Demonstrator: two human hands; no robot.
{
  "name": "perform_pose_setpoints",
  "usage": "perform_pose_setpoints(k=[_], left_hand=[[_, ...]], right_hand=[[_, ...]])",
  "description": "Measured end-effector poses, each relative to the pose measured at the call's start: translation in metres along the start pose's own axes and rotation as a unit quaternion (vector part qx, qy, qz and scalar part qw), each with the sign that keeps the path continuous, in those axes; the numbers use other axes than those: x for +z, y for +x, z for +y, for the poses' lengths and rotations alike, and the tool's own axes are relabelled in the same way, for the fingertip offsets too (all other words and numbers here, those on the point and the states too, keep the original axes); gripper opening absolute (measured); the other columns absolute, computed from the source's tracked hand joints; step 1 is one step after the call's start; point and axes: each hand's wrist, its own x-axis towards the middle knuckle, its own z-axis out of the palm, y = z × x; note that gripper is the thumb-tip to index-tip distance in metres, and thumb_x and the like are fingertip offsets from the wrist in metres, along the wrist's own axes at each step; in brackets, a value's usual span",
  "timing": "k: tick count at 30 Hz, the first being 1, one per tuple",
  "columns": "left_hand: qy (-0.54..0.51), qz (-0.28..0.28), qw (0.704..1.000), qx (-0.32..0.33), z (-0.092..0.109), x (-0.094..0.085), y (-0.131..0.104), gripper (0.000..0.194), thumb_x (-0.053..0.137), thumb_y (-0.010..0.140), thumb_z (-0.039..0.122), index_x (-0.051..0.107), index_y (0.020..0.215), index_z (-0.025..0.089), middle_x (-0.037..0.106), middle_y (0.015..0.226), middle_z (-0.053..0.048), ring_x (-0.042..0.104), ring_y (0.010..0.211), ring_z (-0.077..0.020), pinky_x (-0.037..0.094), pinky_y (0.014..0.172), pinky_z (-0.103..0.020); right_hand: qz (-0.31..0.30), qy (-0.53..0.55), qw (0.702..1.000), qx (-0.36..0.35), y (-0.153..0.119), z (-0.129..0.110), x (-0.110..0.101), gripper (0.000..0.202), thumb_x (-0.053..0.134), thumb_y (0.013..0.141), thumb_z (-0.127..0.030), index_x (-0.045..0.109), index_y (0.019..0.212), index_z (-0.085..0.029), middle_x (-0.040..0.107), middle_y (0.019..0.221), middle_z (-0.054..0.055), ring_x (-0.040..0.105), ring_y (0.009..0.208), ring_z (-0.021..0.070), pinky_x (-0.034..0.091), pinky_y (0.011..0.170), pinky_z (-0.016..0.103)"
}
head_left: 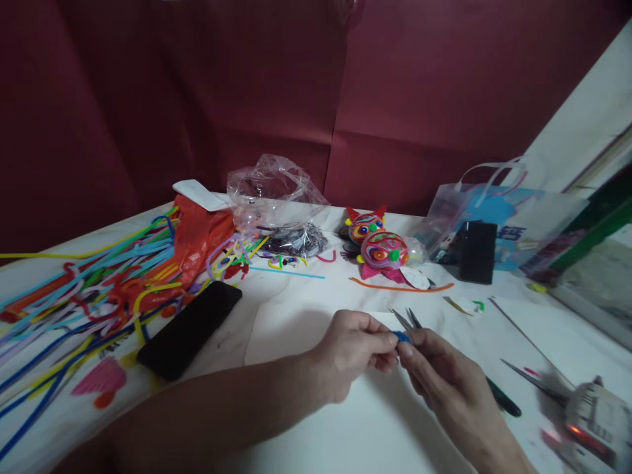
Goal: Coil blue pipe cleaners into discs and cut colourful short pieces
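1. Blue piece [402, 336] is sitting between your fingertips, above the white sheet [316, 428] on the table [296, 289]; your fingers are hiding much of its shape.
2. Two decorated figures, the rear figure [368, 227] and the front figure [385, 253], are already showing eyes and noses, so they are looking largely formed.
3. The blue piece is lying apart from both figures, and you seem to be working it by hand; how much is left, the view is not telling.
4. Your left hand [345, 352] is keeping its grip nearly closed, thumb and finger pinching the blue piece.
5. Your right hand [451, 382] is pinching the same piece from the other side, its grip just as narrow.
6. Scissors [413, 319] are lying just beyond your fingers, partly hidden, while an orange stem [424, 290] is resting near the front figure.
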Motion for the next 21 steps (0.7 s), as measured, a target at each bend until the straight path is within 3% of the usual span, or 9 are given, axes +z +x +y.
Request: perform_pose_setpoints(k=[9,15,18,21], left_hand=[[0.018,0.026,0.999,-0.044,-0.004,0.000,0.002,0.006,0.055,0.061,0.012,0.051,0.055,0.011,0.051,0.046,0.000,0.047,0.043,-0.0079,0.037,0.050,-0.024],[0.035,-0.024,0.998,-0.047,0.006,-0.003,0.002,0.014,0.060,0.062,0.022,0.053,0.060,0.011,0.053,0.050,0.000,0.050,0.047,-0.0087,0.038,0.050,-0.024],[0.052,-0.031,0.998,-0.034,0.007,-0.005,0.003,0.017,0.061,0.062,0.027,0.054,0.062,0.011,0.054,0.053,0.000,0.050,0.050,-0.0087,0.038,0.051,-0.024],[0.069,-0.023,0.997,-0.036,0.005,-0.006,0.005,0.012,0.060,0.059,0.021,0.052,0.060,0.012,0.051,0.050,0.002,0.048,0.048,-0.0082,0.037,0.051,-0.023]], right_hand=[[0.021,-0.066,0.996,-0.059,-0.003,0.001,0.003,0.027,0.048,0.085,-0.036,0.055,0.065,-0.018,0.045,0.051,-0.002,0.037,0.044,0.0110,0.030,0.041,0.021],[-0.012,0.146,0.983,0.107,-0.001,0.011,0.002,0.035,0.055,0.079,-0.047,0.049,0.061,-0.018,0.034,0.045,-0.006,0.025,0.039,0.0073,0.020,0.035,0.019],[-0.029,0.159,0.979,0.124,0.001,0.012,-0.001,0.035,0.053,0.081,-0.047,0.048,0.063,-0.018,0.034,0.046,-0.006,0.024,0.039,0.0063,0.017,0.034,0.018],[-0.050,0.152,0.979,0.124,0.001,0.013,-0.003,0.036,0.054,0.081,-0.047,0.049,0.062,-0.017,0.034,0.047,-0.006,0.023,0.039,0.0059,0.016,0.035,0.018]])
